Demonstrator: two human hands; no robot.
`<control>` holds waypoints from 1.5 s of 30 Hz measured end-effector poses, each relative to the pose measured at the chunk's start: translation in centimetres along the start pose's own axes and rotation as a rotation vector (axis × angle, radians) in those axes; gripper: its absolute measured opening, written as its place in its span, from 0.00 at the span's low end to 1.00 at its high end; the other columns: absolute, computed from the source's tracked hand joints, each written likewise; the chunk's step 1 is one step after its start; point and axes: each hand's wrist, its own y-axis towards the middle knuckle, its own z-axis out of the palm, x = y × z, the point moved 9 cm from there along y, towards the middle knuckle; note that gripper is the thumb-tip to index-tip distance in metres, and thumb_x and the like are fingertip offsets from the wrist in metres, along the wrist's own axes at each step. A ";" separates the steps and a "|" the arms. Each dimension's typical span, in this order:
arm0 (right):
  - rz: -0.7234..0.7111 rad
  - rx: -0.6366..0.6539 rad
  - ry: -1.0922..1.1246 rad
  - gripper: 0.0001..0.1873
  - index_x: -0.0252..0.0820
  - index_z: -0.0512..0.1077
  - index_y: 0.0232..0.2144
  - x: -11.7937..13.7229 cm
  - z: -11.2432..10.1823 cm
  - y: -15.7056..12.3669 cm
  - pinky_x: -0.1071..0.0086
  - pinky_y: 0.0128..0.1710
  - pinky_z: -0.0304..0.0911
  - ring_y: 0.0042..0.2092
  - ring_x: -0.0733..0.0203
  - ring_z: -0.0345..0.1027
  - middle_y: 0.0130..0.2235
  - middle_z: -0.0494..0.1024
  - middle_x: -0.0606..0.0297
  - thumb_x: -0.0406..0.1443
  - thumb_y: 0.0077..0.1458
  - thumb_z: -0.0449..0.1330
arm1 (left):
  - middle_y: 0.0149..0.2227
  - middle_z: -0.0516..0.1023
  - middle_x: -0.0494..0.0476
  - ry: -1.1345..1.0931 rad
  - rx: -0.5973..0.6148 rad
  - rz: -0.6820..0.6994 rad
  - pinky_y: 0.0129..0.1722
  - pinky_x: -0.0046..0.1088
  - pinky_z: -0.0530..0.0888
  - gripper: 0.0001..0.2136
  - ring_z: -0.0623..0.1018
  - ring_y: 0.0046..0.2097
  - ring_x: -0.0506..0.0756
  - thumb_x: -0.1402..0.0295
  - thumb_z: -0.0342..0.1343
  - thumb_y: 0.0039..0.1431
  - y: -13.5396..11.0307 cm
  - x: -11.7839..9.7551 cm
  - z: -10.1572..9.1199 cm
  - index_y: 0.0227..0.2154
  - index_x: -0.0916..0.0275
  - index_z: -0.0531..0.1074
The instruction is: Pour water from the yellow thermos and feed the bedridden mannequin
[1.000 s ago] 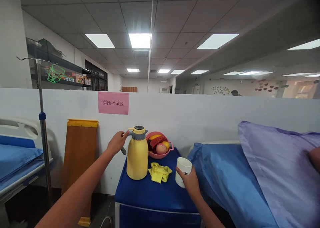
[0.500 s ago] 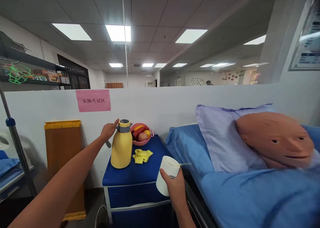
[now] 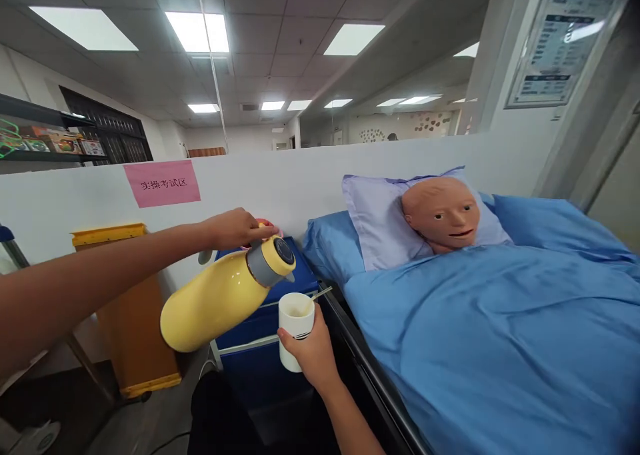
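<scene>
A yellow thermos jug (image 3: 215, 300) with a grey collar is tipped over to the right, its spout end just above and left of a white cup. My left hand (image 3: 237, 230) is closed around the jug's handle, thumb near the lid. The white cup (image 3: 296, 322) stands nearly upright in my right hand (image 3: 313, 352), whose fingers wrap its side. A thin stick or straw (image 3: 323, 293) pokes out over the cup's rim. No stream of liquid can be made out between spout and cup.
Behind the jug is a blue bedside cabinet (image 3: 295, 248), with a mostly hidden pink bowl (image 3: 257, 223). To the right, a mannequin head (image 3: 443, 214) rests on a lilac pillow (image 3: 373, 208) in a bed with a blue quilt (image 3: 480, 322). A brown folded panel (image 3: 135, 328) leans at left.
My left hand has lifted the thermos jug off the cabinet and tilted it toward the cup. The cup is held more upright, and the view has turned right and down.
</scene>
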 end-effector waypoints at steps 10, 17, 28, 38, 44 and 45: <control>-0.048 0.030 0.055 0.23 0.44 0.66 0.41 3.7 -0.4 -3.0 0.64 0.37 0.66 0.35 0.56 0.70 0.34 0.78 0.67 0.33 0.38 0.65 | 0.22 0.70 0.60 0.292 0.100 0.185 0.30 0.32 0.63 0.36 0.69 0.28 0.55 0.43 0.30 0.65 -2.1 -10.3 -1.6 0.26 0.64 0.77; -0.085 0.065 0.129 0.24 0.45 0.65 0.40 4.7 -0.7 -4.1 0.67 0.36 0.65 0.34 0.59 0.69 0.33 0.77 0.69 0.33 0.38 0.66 | 0.24 0.73 0.62 0.433 0.161 0.158 0.31 0.34 0.63 0.37 0.69 0.27 0.55 0.38 0.33 0.61 -2.5 -13.6 -0.8 0.27 0.62 0.79; -0.113 0.035 0.163 0.25 0.43 0.68 0.40 0.0 -1.2 -6.8 0.69 0.33 0.66 0.33 0.59 0.70 0.33 0.79 0.67 0.32 0.34 0.65 | 0.21 0.73 0.63 0.562 0.225 0.330 0.33 0.37 0.67 0.30 0.72 0.28 0.58 0.47 0.42 0.62 -3.0 -18.3 4.5 0.21 0.63 0.78; 0.009 0.006 0.212 0.36 0.46 0.69 0.47 -3.6 -2.2 -6.6 0.66 0.36 0.70 0.35 0.53 0.76 0.35 0.81 0.65 0.39 0.31 0.70 | 0.21 0.76 0.64 0.569 0.253 0.444 0.28 0.36 0.66 0.25 0.74 0.26 0.59 0.51 0.47 0.61 -2.5 -20.9 5.8 0.19 0.62 0.77; -0.085 -0.016 0.163 0.33 0.47 0.70 0.47 -1.6 -3.0 -6.7 0.68 0.32 0.68 0.34 0.55 0.74 0.35 0.81 0.66 0.37 0.34 0.70 | 0.19 0.74 0.61 0.590 0.260 0.431 0.28 0.35 0.65 0.26 0.74 0.24 0.58 0.49 0.47 0.61 -2.6 -21.7 5.4 0.17 0.62 0.76; -0.093 -0.019 0.155 0.31 0.47 0.70 0.46 -1.3 -3.2 -6.7 0.68 0.32 0.68 0.34 0.55 0.74 0.35 0.80 0.66 0.37 0.34 0.69 | 0.19 0.73 0.61 0.593 0.265 0.432 0.28 0.34 0.65 0.26 0.74 0.24 0.57 0.49 0.47 0.61 -2.6 -21.7 5.5 0.16 0.62 0.75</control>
